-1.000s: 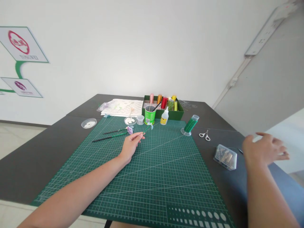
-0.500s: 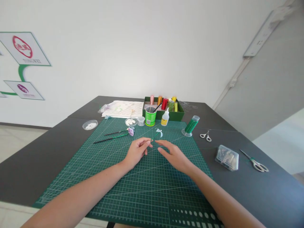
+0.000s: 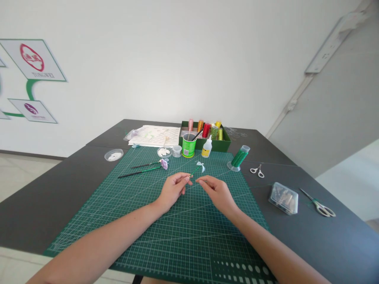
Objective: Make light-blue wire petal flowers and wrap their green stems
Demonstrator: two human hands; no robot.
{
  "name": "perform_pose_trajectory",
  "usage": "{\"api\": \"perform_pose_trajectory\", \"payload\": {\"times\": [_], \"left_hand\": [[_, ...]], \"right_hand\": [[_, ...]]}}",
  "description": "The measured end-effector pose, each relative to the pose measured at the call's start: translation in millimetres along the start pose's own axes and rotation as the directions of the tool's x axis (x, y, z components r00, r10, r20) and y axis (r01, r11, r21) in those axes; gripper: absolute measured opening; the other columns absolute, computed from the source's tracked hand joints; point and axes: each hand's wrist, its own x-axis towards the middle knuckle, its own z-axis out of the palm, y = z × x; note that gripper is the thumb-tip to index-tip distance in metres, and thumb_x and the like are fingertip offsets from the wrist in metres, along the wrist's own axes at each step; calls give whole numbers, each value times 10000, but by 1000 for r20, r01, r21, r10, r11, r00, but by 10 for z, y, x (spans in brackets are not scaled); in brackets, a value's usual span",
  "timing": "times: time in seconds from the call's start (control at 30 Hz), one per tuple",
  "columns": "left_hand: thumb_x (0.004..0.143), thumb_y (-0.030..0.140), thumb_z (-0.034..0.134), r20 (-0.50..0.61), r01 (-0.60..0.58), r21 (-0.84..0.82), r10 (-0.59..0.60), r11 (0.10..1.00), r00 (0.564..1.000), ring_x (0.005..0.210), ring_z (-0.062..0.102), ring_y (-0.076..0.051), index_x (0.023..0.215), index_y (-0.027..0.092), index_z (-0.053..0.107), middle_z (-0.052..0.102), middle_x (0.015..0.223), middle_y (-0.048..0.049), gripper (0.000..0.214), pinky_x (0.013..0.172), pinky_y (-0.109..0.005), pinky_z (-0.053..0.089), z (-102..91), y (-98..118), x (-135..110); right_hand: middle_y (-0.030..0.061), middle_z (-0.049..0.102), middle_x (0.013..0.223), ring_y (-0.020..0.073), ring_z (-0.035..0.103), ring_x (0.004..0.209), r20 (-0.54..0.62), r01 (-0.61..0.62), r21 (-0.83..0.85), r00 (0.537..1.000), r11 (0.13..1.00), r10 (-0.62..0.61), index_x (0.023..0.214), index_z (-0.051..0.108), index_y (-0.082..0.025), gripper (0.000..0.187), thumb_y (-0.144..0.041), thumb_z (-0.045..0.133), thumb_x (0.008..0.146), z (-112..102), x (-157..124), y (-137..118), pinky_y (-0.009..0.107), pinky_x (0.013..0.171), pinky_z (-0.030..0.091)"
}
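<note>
My left hand (image 3: pixel 175 190) is closed, its thumb and fingertips pinching the lower end of a green-wrapped flower stem (image 3: pixel 194 170). Pale blue petals (image 3: pixel 201 166) top this stem, which leans away to the upper right. Just to the right is my right hand (image 3: pixel 217 192), thumb and forefinger pressed together; whatever they pinch is too fine to make out. Both hands hover over the green cutting mat (image 3: pixel 166 244). Farther left on the mat rest two dark-handled sticks, with a purple flower (image 3: pixel 164 163) at the tip of one.
Beyond the hands stand a green can (image 3: pixel 188 146), a glue bottle (image 3: pixel 206 148) and a green box of thread spools (image 3: pixel 222 146). To the right are a green thread spool (image 3: pixel 240 157), small scissors (image 3: pixel 257 171), a clear case (image 3: pixel 283 198) and larger scissors (image 3: pixel 321 207). Dishes of white pieces (image 3: pixel 114 155) sit left.
My right hand's fingers have come together from spread to a pinch, slightly lower. My left hand keeps its hold on the flower stem. The view has shifted slightly.
</note>
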Motion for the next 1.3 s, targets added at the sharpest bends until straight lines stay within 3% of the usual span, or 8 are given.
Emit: {"api": "perform_pose_trajectory", "payload": {"times": [0.13,0.2,0.3,0.43,0.57,0.77,1.03,1.3], "left_hand": [[856,456,642,-2,-17,0,17,1000,1000,450,450,-67,1080,144,722,729,840,-62,392,397,-199,295,4,-8,-12],[865,441,628,-5,-43,24,43,999,999,448,448,-71,1074,141,727,734,832,-62,379,417,-211,322,-1,-13,-11],[874,414,609,-8,-67,116,68,991,998,461,471,-93,1046,145,741,746,809,-57,345,460,-237,365,-5,-23,-18],[899,357,589,57,-125,321,113,939,992,677,653,-176,961,198,765,771,829,-32,246,645,-282,476,20,3,-81],[927,328,569,196,-191,450,113,872,974,719,679,-176,868,225,744,776,847,-2,211,661,-270,461,67,87,-179],[916,251,599,342,-282,567,91,774,935,656,678,-152,839,233,723,767,782,32,148,615,-246,424,122,131,-276],[925,219,607,485,-396,531,115,749,867,775,737,-148,893,247,719,786,847,51,120,692,-226,471,179,142,-346],[972,269,554,453,-381,544,120,748,884,725,691,-131,910,211,619,771,871,38,107,646,-224,421,171,215,-365]], "right_hand": [[40,748,853,227,661,745,42,107,-76,994,991,-104,904,789,-269,261,-362,545,920,14,-16,12,325,695,467],[35,737,793,221,654,717,51,128,-95,991,987,-123,912,794,-269,257,-364,555,921,-4,-24,-12,321,688,461],[-7,576,532,149,469,499,53,81,-101,996,992,-76,871,801,-249,268,-418,595,907,-67,-40,-85,277,523,334],[-1,583,563,107,362,484,182,32,21,983,999,-36,788,810,-225,317,-478,638,873,-195,-61,-211,263,477,240],[28,680,621,134,484,522,185,10,124,982,992,-33,772,827,-236,279,-474,695,835,-326,-49,-289,265,484,339],[74,796,903,252,726,816,110,13,196,993,981,-35,854,836,-259,203,-430,740,805,-459,21,-246,365,723,573],[73,782,1051,264,732,1005,170,25,189,984,982,-58,971,820,-254,230,-414,705,854,-513,126,-58,408,892,584],[70,778,1062,280,728,1034,129,64,85,989,994,-74,993,813,-226,264,-395,649,874,-431,210,208,440,945,567]]}}
